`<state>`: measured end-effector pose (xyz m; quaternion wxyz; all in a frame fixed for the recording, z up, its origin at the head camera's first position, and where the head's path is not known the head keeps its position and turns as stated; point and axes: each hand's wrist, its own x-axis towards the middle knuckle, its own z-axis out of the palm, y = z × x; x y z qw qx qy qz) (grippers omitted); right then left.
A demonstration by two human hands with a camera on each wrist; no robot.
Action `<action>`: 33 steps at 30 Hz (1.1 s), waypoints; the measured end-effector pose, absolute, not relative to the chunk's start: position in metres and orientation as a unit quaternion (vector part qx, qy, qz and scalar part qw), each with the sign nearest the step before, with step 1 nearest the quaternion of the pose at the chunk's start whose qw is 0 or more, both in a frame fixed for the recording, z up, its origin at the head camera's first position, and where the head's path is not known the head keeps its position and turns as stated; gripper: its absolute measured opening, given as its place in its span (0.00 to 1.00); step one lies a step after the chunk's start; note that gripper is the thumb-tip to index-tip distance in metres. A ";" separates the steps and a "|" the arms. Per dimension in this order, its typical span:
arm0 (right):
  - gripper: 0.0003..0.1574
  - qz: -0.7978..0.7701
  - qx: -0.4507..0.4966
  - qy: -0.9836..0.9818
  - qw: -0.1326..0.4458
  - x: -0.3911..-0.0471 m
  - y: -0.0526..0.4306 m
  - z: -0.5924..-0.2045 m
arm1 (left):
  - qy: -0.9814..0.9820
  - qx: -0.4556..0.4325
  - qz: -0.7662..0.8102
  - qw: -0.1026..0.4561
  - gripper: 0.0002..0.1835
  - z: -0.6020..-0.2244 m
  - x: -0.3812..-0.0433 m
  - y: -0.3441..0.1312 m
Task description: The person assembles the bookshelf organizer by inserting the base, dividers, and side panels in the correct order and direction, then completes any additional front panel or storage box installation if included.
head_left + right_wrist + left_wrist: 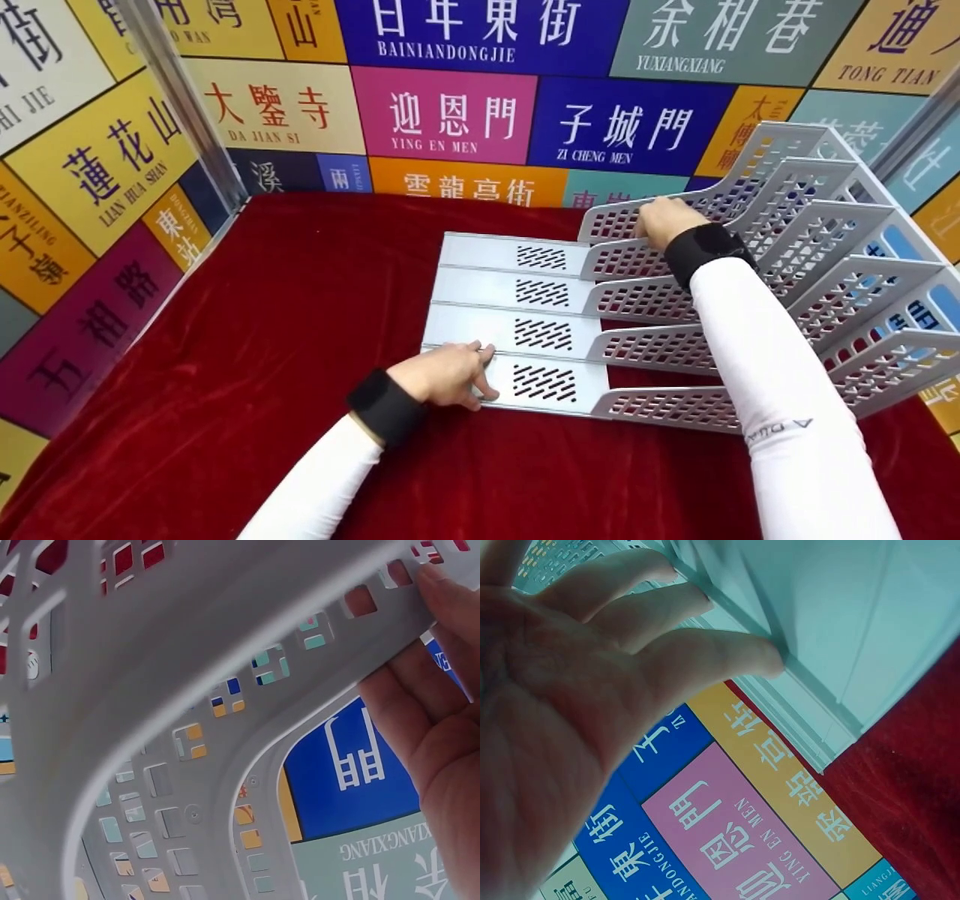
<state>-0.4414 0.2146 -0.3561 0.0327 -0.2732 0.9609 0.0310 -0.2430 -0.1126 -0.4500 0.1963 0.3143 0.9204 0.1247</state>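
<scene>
A grey plastic file rack (pixel 862 217) with several perforated dividers stands on the right. Pale flat base panels (pixel 472 289) with slotted patches extend leftward from it. My left hand (pixel 446 373) rests at the nearest panel's left end, thumb and fingers spread. In the left wrist view, its extended fingers touch a ridge on the pale panel (pixel 832 615). My right hand (pixel 667 219) pinches the low front part of a far divider. The right wrist view has the thumb on one side of that perforated wall (pixel 330 652) and the fingers on the other.
Dark red velvet cloth (pixel 300 315) covers the table under the rack. Colourful panels with Chinese street names (pixel 442 112) line the wall close behind. Metal posts (pixel 187 105) stand at the left and right corners. The rack's tall dividers rise beside the right forearm.
</scene>
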 end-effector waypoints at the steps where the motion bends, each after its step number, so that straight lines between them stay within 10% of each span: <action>1: 0.20 0.031 -0.272 0.961 0.033 -0.441 0.214 -0.356 | 0.920 0.315 0.125 0.196 0.16 -0.450 -0.243 -0.113; 33: 0.22 0.027 -0.284 0.958 0.023 -0.440 0.212 -0.353 | 0.922 0.310 0.127 0.194 0.16 -0.452 -0.244 -0.114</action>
